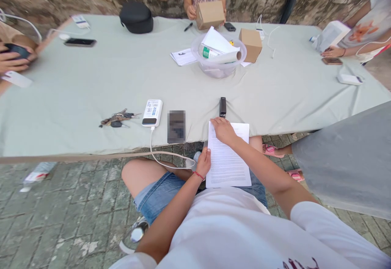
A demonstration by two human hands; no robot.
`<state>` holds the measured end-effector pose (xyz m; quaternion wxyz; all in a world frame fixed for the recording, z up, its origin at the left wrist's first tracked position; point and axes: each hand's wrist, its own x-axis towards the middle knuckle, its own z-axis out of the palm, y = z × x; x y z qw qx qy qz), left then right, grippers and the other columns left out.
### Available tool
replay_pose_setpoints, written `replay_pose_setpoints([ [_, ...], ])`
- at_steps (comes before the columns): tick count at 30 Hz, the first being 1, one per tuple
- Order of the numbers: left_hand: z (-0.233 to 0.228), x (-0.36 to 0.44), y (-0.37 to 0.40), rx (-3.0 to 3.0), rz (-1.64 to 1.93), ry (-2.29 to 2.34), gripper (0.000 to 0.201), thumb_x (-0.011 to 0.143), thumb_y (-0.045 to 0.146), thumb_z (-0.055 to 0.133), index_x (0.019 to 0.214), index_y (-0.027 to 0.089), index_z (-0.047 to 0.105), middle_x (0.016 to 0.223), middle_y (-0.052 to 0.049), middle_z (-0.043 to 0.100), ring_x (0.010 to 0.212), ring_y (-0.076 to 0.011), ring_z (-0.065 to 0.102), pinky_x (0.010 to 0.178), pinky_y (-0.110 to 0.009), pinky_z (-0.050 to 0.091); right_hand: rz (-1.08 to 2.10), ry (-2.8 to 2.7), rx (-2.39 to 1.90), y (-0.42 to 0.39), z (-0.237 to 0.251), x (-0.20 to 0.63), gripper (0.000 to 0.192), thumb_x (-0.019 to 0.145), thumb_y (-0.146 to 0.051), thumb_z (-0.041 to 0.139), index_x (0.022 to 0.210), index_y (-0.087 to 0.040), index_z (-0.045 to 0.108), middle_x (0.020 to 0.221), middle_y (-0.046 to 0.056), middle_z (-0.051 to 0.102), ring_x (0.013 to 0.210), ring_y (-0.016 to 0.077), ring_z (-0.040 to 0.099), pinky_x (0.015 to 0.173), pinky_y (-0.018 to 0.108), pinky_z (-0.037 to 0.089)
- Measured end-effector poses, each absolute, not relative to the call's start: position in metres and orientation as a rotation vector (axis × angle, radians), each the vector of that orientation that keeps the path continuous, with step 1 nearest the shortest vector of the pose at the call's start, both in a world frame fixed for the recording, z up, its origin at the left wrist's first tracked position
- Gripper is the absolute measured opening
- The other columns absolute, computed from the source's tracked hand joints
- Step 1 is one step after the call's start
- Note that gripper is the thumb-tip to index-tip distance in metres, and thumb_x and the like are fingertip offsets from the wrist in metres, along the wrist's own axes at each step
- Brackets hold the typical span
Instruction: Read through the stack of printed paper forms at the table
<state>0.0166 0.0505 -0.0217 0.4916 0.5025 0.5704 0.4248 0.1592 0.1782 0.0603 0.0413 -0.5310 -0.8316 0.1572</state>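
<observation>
At lower centre, the left hand [203,161] grips the printed paper [229,164] by its left edge — the right hand [224,130] covers the top-left corner, pinch unclear. Light, even pressure should avoid creases.

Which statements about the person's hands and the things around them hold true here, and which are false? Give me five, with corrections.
1. The left hand holds the printed paper at its left edge. True.
2. The right hand rests on the stapler. False: it is at the paper's top-left corner, and the stapler lies just beyond it.
3. A white cable runs from the white power bank. True.
4. The keys are inside the plastic bowl. False: they lie on the table, left of the power bank.
5. The red band is on the left wrist. True.
</observation>
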Motion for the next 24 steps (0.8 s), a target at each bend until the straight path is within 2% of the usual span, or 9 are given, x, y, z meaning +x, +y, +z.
replay_pose_setpoints([
  [5,-0.023,0.017,0.053,1.23,1.011,1.403,0.056,0.099,0.076,0.041,0.09,0.023,0.055,0.082,-0.005,0.063,0.077,-0.0208,0.06,0.076,-0.036,0.05,0.406,-2.491,-1.54,0.173,0.057,0.156,0.06,0.102,-0.008,0.033,0.162,-0.009,0.042,0.168,0.015,0.043,0.157,0.0269,0.035,0.13,0.047,0.025],
  [8,-0.025,0.017,0.054,1.168,1.019,1.435,0.055,0.098,0.076,0.044,0.087,0.023,0.056,0.083,-0.006,0.065,0.079,-0.0214,0.062,0.077,-0.035,0.052,0.371,-2.444,-1.454,0.166,0.049,0.157,0.057,0.107,-0.016,0.031,0.162,-0.01,0.042,0.169,0.013,0.041,0.158,0.0256,0.034,0.132,0.048,0.022],
  [15,-0.028,0.015,0.052,1.07,1.005,1.473,0.051,0.097,0.073,0.048,0.087,0.023,0.058,0.085,-0.006,0.066,0.081,-0.0216,0.062,0.08,-0.036,0.053,0.422,-2.449,-1.527,0.153,0.028,0.173,0.05,0.109,-0.027,0.036,0.151,-0.011,0.057,0.162,0.015,0.05,0.156,0.0284,0.039,0.13,0.052,0.027],
  [18,-0.026,0.015,0.052,1.059,1.003,1.47,0.049,0.098,0.07,0.05,0.086,0.023,0.058,0.086,-0.006,0.067,0.083,-0.0217,0.063,0.081,-0.035,0.053,0.344,-2.34,-1.631,0.148,0.027,0.196,0.05,0.11,-0.028,0.033,0.15,-0.012,0.058,0.163,0.015,0.05,0.155,0.0276,0.039,0.129,0.051,0.029],
  [24,-0.025,0.015,0.052,1.019,1.033,1.436,0.048,0.097,0.069,0.053,0.087,0.022,0.062,0.09,-0.007,0.07,0.088,-0.0234,0.066,0.085,-0.036,0.055,0.184,-2.091,-1.937,0.117,0.022,0.267,0.048,0.106,-0.027,0.037,0.142,-0.014,0.066,0.157,0.018,0.054,0.149,0.0338,0.043,0.121,0.055,0.038],
])
